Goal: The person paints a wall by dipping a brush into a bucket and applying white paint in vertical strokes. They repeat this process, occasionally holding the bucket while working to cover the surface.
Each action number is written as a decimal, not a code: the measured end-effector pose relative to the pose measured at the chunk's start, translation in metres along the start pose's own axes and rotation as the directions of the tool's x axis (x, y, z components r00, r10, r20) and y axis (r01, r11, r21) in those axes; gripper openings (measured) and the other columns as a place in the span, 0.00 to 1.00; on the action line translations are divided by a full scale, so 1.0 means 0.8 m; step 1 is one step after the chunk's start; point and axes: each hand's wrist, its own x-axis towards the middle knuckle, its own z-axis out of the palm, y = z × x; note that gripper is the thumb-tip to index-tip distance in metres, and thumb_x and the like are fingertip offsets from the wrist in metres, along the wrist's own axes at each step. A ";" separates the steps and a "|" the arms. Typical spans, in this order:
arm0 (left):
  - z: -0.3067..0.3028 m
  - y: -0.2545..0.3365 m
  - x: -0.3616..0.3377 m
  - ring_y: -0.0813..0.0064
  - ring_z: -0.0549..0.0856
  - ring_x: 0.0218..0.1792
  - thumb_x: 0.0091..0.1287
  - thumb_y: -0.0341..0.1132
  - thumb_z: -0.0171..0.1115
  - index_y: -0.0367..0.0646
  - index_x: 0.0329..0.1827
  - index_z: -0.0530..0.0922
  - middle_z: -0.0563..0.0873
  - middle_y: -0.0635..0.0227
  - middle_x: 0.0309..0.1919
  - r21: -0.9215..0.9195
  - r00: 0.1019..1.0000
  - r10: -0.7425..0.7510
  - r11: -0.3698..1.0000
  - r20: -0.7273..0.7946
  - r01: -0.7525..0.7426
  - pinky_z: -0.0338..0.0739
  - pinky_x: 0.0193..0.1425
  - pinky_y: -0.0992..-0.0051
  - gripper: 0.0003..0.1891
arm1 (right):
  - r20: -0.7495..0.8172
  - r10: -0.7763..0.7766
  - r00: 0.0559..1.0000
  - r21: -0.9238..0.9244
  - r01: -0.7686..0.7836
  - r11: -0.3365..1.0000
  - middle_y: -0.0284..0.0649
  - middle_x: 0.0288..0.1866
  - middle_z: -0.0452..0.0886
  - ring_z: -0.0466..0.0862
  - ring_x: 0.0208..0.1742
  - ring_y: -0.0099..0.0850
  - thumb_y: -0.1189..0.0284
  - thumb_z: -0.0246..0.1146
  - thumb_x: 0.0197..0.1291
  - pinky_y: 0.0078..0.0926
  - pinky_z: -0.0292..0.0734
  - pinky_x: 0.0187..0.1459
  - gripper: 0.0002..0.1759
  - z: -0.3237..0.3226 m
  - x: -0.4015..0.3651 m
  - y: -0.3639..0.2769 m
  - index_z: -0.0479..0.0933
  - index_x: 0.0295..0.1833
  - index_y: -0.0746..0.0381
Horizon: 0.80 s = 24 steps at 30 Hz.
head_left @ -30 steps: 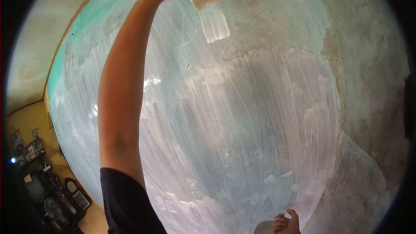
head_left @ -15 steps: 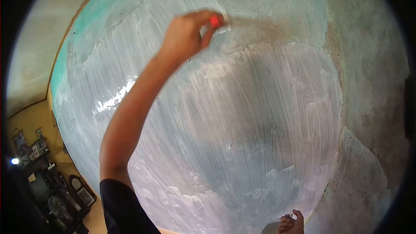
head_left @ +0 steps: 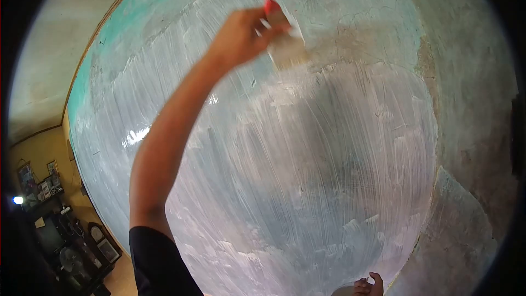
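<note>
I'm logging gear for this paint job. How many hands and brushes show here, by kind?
Hands: 2, the left hand raised at the wall, the right hand at the bottom edge.
Brushes: 1, the brush held in the left hand.
Total: 3

Even, moderately bright light; heavy fisheye distortion.
Black vignette rings the frame. Wet glare at centre left on the white-streaked plaster wall (head_left: 307,175). Motion blur on left hand (head_left: 241,35) and red-handled paintbrush (head_left: 285,46).
</note>
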 end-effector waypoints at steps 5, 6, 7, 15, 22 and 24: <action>-0.057 -0.101 0.115 0.66 0.87 0.31 0.66 0.36 0.64 0.39 0.42 0.84 0.89 0.59 0.35 0.037 0.956 -0.223 0.972 -0.188 0.234 0.80 0.39 0.68 0.10 | 0.016 -0.049 0.999 0.054 0.048 0.997 0.26 0.17 0.66 0.60 0.12 0.17 0.54 0.61 0.62 0.16 0.54 0.13 0.18 0.004 0.002 0.008 0.73 0.27 0.55; -0.068 -0.107 0.131 0.64 0.87 0.34 0.66 0.35 0.63 0.36 0.38 0.82 0.88 0.56 0.34 -0.018 0.942 -0.263 0.964 -0.208 0.265 0.79 0.40 0.66 0.09 | -0.024 -0.068 0.997 0.067 0.070 0.995 0.26 0.16 0.66 0.60 0.11 0.17 0.54 0.61 0.62 0.16 0.54 0.13 0.18 0.009 0.000 0.010 0.73 0.27 0.55; -0.079 -0.113 0.145 0.65 0.87 0.33 0.66 0.35 0.63 0.36 0.38 0.82 0.88 0.56 0.34 0.052 0.935 -0.249 0.962 -0.254 0.270 0.79 0.40 0.66 0.10 | -0.068 -0.080 0.994 0.078 0.085 0.993 0.25 0.16 0.65 0.60 0.11 0.17 0.54 0.61 0.62 0.15 0.53 0.13 0.18 0.011 -0.003 0.013 0.73 0.27 0.55; -0.061 -0.130 0.136 0.56 0.88 0.34 0.68 0.35 0.58 0.39 0.38 0.82 0.89 0.56 0.34 0.376 0.931 0.087 0.925 -0.354 0.057 0.80 0.39 0.64 0.09 | -0.113 -0.126 0.986 0.067 0.134 0.989 0.24 0.15 0.64 0.60 0.11 0.16 0.54 0.62 0.62 0.15 0.53 0.13 0.18 0.011 -0.003 0.018 0.72 0.27 0.55; 0.045 -0.011 0.000 0.64 0.86 0.30 0.58 0.28 0.66 0.53 0.39 0.83 0.87 0.69 0.32 0.355 0.915 0.346 0.898 -0.205 -0.260 0.81 0.32 0.66 0.08 | -0.056 -0.089 0.994 0.048 0.092 0.995 0.24 0.15 0.64 0.60 0.12 0.16 0.55 0.63 0.61 0.15 0.54 0.14 0.17 -0.016 0.005 0.001 0.72 0.26 0.54; 0.062 0.058 -0.051 0.69 0.84 0.28 0.49 0.23 0.69 0.48 0.42 0.81 0.87 0.73 0.34 0.296 0.952 0.304 0.912 -0.027 -0.283 0.81 0.31 0.71 0.16 | -0.094 -0.089 0.992 0.023 0.092 0.996 0.24 0.15 0.64 0.60 0.12 0.16 0.55 0.62 0.61 0.15 0.54 0.14 0.18 -0.010 0.000 0.000 0.72 0.25 0.54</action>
